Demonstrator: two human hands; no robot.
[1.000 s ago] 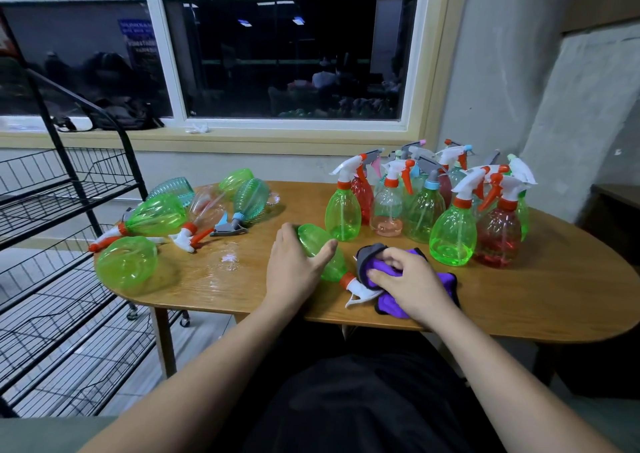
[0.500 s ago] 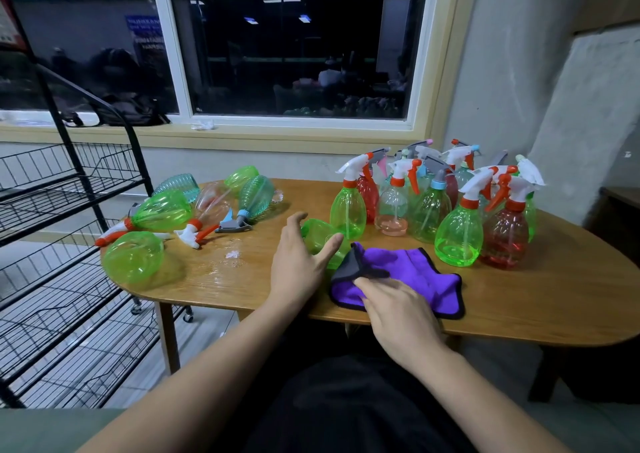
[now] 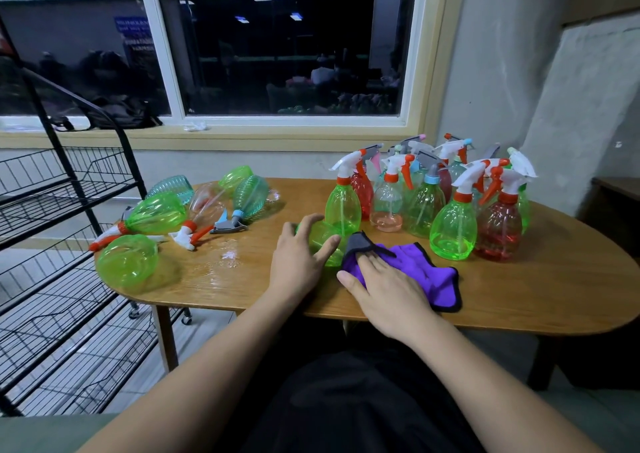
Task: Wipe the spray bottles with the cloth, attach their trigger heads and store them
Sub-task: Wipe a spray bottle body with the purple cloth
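The green bottle, clear rounded plastic, lies on its side near the front edge of the wooden table. The left hand rests on it with fingers spread, not clenched. Just beside it, the right hand presses flat on a fuzzy purple cloth with black edging, its fingertips under a grey fold. Behind them stand upright bottles with trigger heads. One clear bottle among them holds a little pinkish liquid.
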